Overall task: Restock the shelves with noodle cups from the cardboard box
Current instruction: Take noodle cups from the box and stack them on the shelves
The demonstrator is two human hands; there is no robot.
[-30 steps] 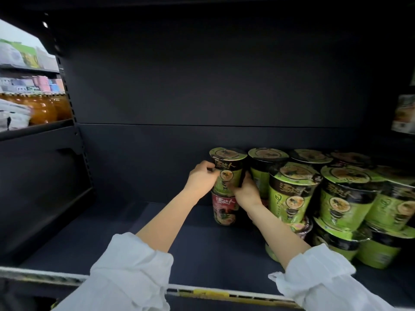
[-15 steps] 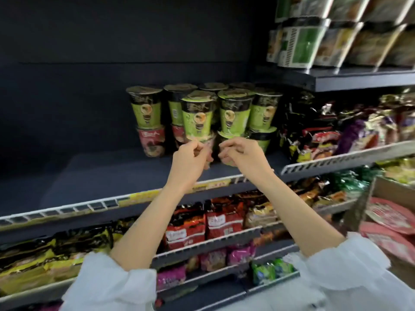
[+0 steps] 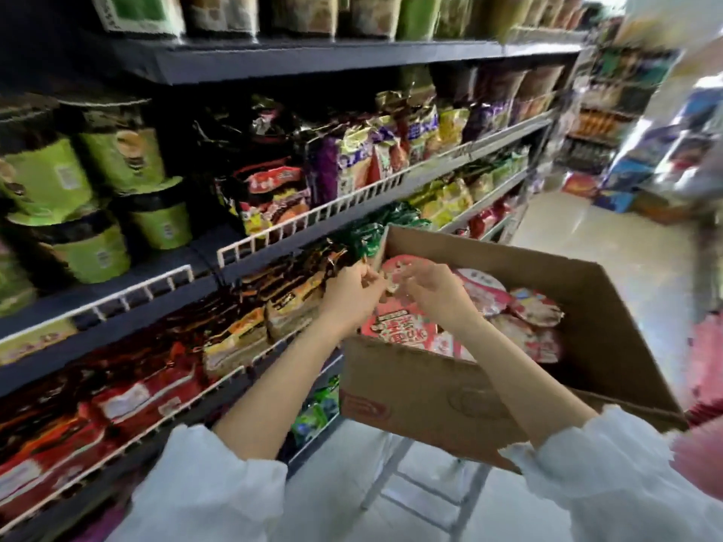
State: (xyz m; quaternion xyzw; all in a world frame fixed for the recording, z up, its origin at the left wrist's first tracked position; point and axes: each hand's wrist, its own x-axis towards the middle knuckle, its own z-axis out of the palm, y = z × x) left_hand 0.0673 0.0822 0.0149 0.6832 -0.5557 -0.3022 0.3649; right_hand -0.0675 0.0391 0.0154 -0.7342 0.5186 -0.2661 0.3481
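An open cardboard box (image 3: 430, 389) sits at the lower right, raised on a metal frame. Inside lie several red and pink noodle cups (image 3: 483, 293). One red cup (image 3: 399, 330) stands at the box's near left corner. My left hand (image 3: 352, 295) hovers with loosely curled fingers at that cup's left side. To the cup's right, my right hand (image 3: 434, 291) spreads its fingers over the lid. Neither hand plainly grips it. Green noodle cups (image 3: 117, 158) stand stacked on the dark shelf (image 3: 129, 299) at the left.
Packets of instant noodles (image 3: 274, 193) fill the shelf to the right of the green cups, and more packets (image 3: 250, 326) line the rows below. White wire rails edge each shelf. A tiled aisle floor (image 3: 567, 236) runs beyond the box.
Both hands left the green cup stacked on the shelf, drew back empty, and swung right and down to the box. The view turned from the shelf to the box.
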